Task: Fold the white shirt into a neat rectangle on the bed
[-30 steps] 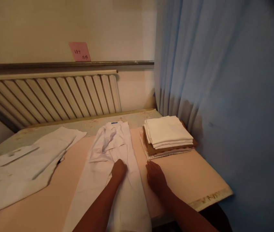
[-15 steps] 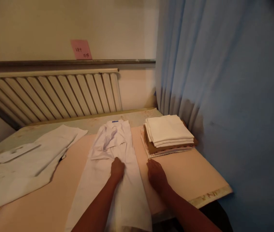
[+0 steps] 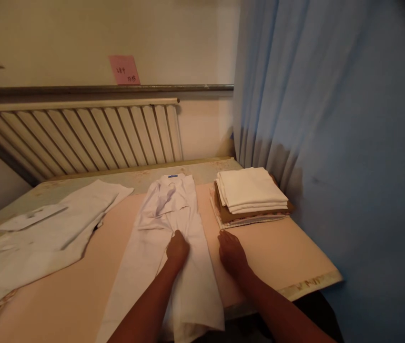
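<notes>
A long white coat point(image 3: 197, 267) lies lengthwise on the table in front of me, its collar with a small blue label at the far end. Its upper part is wrinkled, and the near end reaches the table's front edge. My left hand point(image 3: 178, 248) is closed on a fold of the coat's fabric near its middle. Just right of the coat, my right hand point(image 3: 233, 253) rests on the pink cover with its fingers extended and close together, holding nothing visible. Beyond it sits a stack of folded cloths point(image 3: 252, 190), white on top, with brown and patterned layers beneath.
Another white garment point(image 3: 55, 233) is spread at the left of the table. The pink-covered table point(image 3: 295, 252) ends at a worn front-right edge. A blue curtain point(image 3: 349, 143) hangs along the right. A radiator point(image 3: 98, 138) and a pink note point(image 3: 124, 70) are at the back wall.
My left hand, still gripping the coat, has shifted slightly right, and the coat's near end has folded and moved a little. My right hand stays in nearly the same place. The view tilted slightly.
</notes>
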A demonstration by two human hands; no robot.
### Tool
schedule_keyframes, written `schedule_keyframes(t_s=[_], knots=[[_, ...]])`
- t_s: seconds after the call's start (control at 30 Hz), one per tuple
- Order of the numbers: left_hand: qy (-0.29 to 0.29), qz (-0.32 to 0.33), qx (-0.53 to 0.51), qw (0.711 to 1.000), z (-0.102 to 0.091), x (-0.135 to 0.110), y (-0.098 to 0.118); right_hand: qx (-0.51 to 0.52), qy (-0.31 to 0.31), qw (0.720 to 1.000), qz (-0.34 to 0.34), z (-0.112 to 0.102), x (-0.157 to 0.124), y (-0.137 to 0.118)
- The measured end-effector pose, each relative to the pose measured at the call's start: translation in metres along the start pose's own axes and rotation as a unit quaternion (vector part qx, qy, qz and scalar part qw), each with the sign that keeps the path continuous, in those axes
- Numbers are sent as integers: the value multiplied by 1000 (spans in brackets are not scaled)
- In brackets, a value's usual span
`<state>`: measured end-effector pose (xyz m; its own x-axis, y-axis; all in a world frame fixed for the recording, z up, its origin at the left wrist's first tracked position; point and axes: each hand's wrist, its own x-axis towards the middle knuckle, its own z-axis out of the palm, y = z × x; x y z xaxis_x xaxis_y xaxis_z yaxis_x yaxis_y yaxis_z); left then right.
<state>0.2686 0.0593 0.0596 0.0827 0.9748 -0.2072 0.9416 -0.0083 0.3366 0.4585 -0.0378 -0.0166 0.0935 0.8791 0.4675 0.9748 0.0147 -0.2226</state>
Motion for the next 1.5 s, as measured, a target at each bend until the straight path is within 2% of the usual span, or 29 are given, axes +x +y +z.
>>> schedule_keyframes(t_s=[0.47,0.7,0.87,1.0,1.2,1.33,1.5], knots=[[-40,28,-8,999,12,-49,-25,-22,-18,1000,1,-5,-1,-2],[-76,42,-32,996,21,-56,-41,-23,-13,1000,-3,-1,-1,0],[-103,39,-91,990,24,-68,-48,-24,-9,1000,-5,-2,-2,-1],[-147,18,-176,973,29,-84,-45,-25,-10,1000,-4,-5,-1,-2],[-221,5,-290,931,37,-110,-25,-25,-12,1000,-5,-6,-1,-3],[-232,-5,-304,924,41,-113,-28,-26,-10,1000,-4,-4,-1,-2],[-207,-4,-273,939,36,-105,-46,-24,-10,1000,-2,-4,-1,-1]])
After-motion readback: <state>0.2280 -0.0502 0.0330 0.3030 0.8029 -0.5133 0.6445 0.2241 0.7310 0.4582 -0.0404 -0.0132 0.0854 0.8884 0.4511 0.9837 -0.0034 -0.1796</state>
